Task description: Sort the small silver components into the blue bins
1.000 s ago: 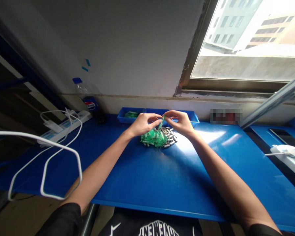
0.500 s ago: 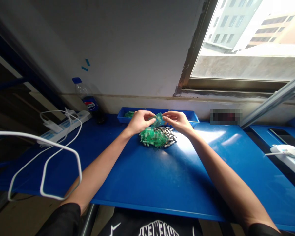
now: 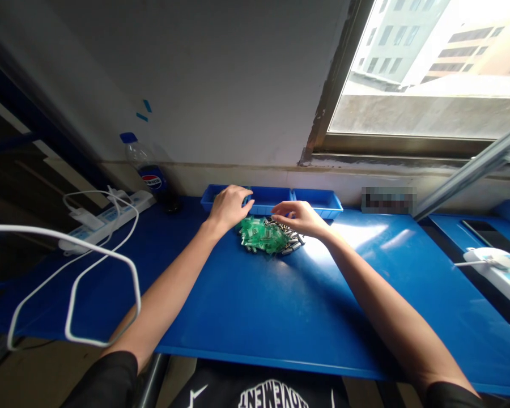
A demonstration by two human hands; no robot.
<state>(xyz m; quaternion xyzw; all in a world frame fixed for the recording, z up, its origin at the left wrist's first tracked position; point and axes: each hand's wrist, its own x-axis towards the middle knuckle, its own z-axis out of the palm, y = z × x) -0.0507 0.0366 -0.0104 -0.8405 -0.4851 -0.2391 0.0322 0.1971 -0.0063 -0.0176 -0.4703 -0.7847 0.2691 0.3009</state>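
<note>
My left hand [image 3: 230, 206] is over the left compartment of a blue three-part tray [image 3: 272, 208], its thumb apart from the fingers. A trace of green shows by its fingertips; whether they touch it I cannot tell. My right hand [image 3: 301, 217] hovers above the right side of the pile, fingers bent and thumb slightly apart, with nothing visible in them. Below and between the hands lie green transparent plastic pieces [image 3: 263, 236], heaped against small silvery metal cylinders [image 3: 295, 245]. My left hand hides most of the left compartment's contents.
A cola bottle [image 3: 152, 178] stands by the wall at left, beside a white power strip [image 3: 106, 220] with plugs. A white cable [image 3: 136, 283] loops over the left side. On the right are another power strip [image 3: 505, 277], a dark phone-like slab [image 3: 488, 235] and a slanted metal bar [image 3: 471, 170].
Both hands held a green plastic piece together above the pile. They have since separated: my left hand moved left over the tray, my right hand slightly left and down towards the pile.
</note>
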